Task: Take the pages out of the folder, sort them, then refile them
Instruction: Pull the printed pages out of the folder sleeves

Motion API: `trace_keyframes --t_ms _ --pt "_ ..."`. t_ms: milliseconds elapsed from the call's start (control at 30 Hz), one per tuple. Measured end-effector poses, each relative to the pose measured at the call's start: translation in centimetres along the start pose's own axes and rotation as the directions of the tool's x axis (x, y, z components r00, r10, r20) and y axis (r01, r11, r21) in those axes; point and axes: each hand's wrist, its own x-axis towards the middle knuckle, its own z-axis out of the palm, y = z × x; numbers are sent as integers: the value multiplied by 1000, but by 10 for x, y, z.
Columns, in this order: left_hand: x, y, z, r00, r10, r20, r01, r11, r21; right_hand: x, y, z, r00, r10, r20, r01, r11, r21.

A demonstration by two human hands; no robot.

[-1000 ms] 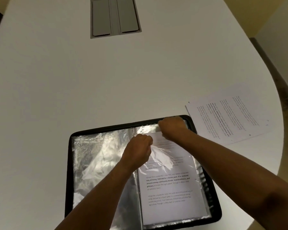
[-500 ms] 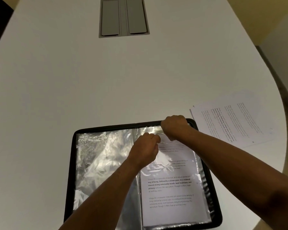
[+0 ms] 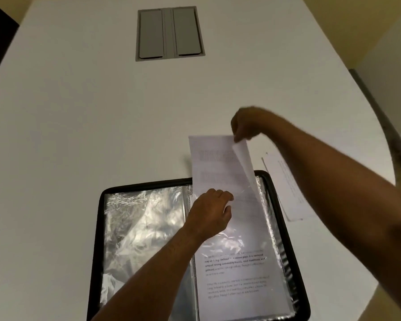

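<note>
The open black-edged display folder (image 3: 97, 228) with clear plastic sleeves lies flat at the near edge of the white worktop (image 3: 79, 112), a printed page (image 3: 236, 274) still in its right-hand sleeve. The left hand (image 3: 210, 213) rests with curled fingers on the top of that sleeve, apparently gripping its edge. Farther out, the right hand (image 3: 247, 125) pinches the top corner of a white printed sheet (image 3: 214, 163) raised partway out of the sleeve; a loose stack of printed pages (image 3: 285, 181) lies on the worktop right of the folder, and a grey recessed cable hatch (image 3: 169, 33) sits beyond.

Black-rimmed folder (image 3: 273, 188), white table (image 3: 79, 123)
</note>
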Motion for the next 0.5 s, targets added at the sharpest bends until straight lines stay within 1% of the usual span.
trace_keyframes --t_ms 67,133,233,300,367,467,500 --pt "3 2 1 1000 -28 1 28 999 -34 -11 14 -30 997 29 -64 -13 973 230" --pt "5 2 3 999 -48 4 48 997 -60 -32 33 -52 985 72 -156 0 909 418" --pt "9 4 6 997 -76 12 77 994 -75 -63 74 -67 938 158 -307 41 831 554" --pt "12 5 9 994 -103 34 105 990 -98 -80 107 -64 874 240 -423 85 781 619" --pt "14 7 13 991 -120 59 127 983 -130 -91 142 -51 814 329 -479 158 668 727" --pt "18 9 18 984 -157 81 169 973 -158 -102 190 -14 764 449 -463 257 447 857" --pt "19 9 19 982 -168 91 181 971 -159 -104 206 1 755 486 -441 260 396 881"
